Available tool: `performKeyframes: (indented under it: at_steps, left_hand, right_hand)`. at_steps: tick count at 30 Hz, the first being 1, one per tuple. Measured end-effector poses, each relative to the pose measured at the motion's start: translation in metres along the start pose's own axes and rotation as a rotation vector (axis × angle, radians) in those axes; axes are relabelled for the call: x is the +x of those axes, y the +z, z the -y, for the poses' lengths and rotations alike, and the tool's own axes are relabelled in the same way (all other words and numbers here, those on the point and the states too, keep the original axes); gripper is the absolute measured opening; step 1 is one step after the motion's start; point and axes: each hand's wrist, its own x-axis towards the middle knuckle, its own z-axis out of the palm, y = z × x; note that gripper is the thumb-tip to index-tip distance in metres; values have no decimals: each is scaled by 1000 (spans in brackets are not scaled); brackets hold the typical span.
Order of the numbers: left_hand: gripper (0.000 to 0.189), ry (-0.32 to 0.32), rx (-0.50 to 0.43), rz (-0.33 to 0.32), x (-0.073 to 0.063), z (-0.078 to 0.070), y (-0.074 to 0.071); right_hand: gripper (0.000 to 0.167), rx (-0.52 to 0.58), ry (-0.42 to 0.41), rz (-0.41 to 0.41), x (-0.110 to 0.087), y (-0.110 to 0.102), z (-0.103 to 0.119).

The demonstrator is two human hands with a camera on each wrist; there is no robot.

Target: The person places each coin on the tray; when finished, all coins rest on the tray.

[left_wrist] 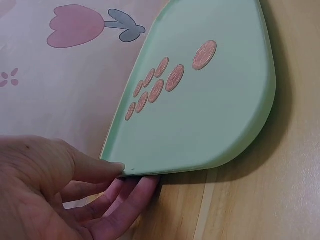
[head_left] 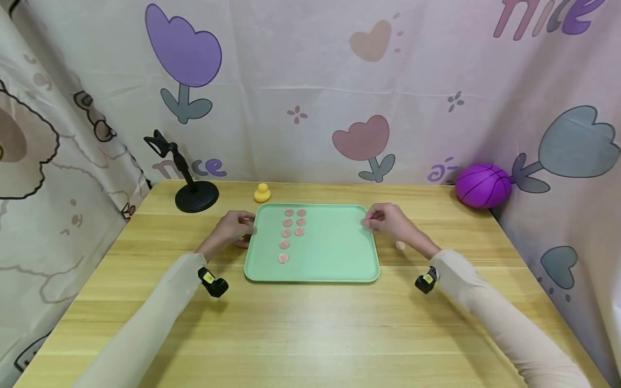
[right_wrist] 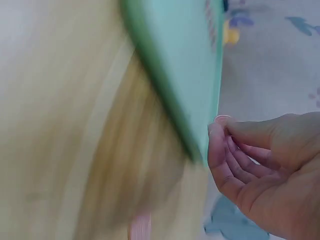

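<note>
A mint-green tray (head_left: 335,264) lies on the wooden table, holding several copper coins (head_left: 284,244) in two columns on its left half. My left hand (head_left: 234,227) grips the tray's left edge; in the left wrist view the thumb (left_wrist: 112,169) rests on the rim and the fingers curl beneath it. Over the tray's right rim, my right hand (head_left: 388,222) pinches a coin (right_wrist: 223,118) between thumb and index finger. Another coin (head_left: 400,246) lies on the table below the right wrist.
Behind the tray sits a yellow rubber duck (head_left: 262,193), with a black stand (head_left: 196,196) to its left. A purple ball (head_left: 483,186) rests at the back right corner. A printed curtain (head_left: 271,64) hangs along the back edge of the table (head_left: 310,334).
</note>
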Motion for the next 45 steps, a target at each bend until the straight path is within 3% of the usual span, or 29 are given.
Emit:
performKeyframes:
  at_steps: [4, 9, 22, 29, 38, 45]
  left_hand:
    - [50, -6, -15, 10, 0, -3, -3]
    - [51, -24, -46, 24, 1, -4, -5]
    - [52, -10, -88, 19, 1, 0, -4]
    - [51, -17, -78, 21, -1, -2, -2]
    - [51, -19, -81, 43, -1, -3, -2]
    - [52, -4, -79, 45, -4, -2, -3]
  right_hand:
    - [12, 172, 71, 81, 7, 19, 19]
    - [15, 309, 140, 178, 17, 47, 38]
    - [10, 423, 180, 271, 36, 98, 67]
    - [11, 426, 173, 289, 38, 109, 75]
    - [18, 273, 141, 302, 41, 113, 82]
    - [24, 236, 155, 281, 43, 115, 85]
